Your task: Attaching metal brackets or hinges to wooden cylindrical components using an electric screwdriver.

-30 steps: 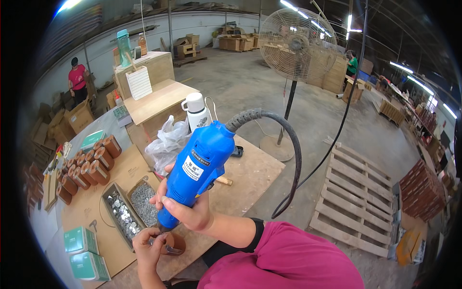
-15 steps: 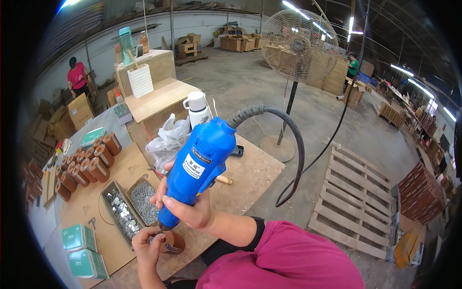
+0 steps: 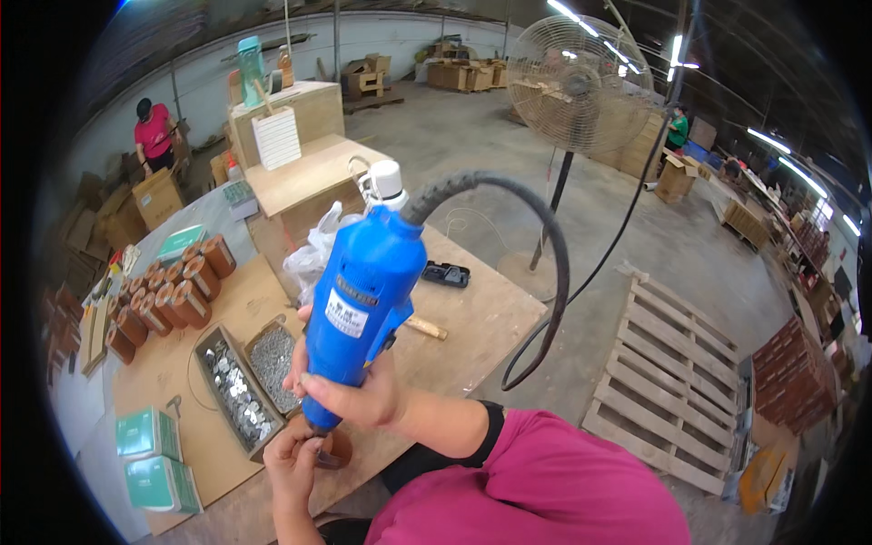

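Gray flr (image 3: pixel 436 136), wht wall (image 3: pixel 386 42)

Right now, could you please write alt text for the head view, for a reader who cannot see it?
Right fingers hold a blue power tool nose down, its tip at the left fingers, near a partly hidden brown cylinder. Two trays of metal pieces and rows of brown cylinders are farther left.

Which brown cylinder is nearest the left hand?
The single brown cylinder beside the left hand, near the blue power tool's tip; the other brown cylinders are grouped farther off to the left.
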The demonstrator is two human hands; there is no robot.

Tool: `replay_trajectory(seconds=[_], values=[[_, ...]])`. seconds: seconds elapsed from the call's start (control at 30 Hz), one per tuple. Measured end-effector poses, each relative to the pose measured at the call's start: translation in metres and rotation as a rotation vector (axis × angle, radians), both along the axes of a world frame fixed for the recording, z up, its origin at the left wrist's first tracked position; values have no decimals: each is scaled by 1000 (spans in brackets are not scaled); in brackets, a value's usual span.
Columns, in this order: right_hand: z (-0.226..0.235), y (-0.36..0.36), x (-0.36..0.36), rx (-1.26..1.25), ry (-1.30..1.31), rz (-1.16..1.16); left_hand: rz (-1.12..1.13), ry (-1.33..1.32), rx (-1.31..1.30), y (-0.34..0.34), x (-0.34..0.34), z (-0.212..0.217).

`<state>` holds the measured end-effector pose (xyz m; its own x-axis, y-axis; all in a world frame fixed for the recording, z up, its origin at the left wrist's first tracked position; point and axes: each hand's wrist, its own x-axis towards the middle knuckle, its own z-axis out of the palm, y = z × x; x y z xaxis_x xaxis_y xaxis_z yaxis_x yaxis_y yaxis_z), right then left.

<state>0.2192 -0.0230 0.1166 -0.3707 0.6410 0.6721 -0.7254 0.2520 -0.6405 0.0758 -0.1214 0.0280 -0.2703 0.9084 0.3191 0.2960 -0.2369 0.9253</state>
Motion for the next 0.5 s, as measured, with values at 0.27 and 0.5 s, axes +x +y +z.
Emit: replay_trajectory(seconds=[0.27,0.5], values=[[7,7,-1,-45,-80,-156,-39,461,234,13,6,12],[-6,-1,-35,108,-183,-109,100,445,70,-14,1,-8]])
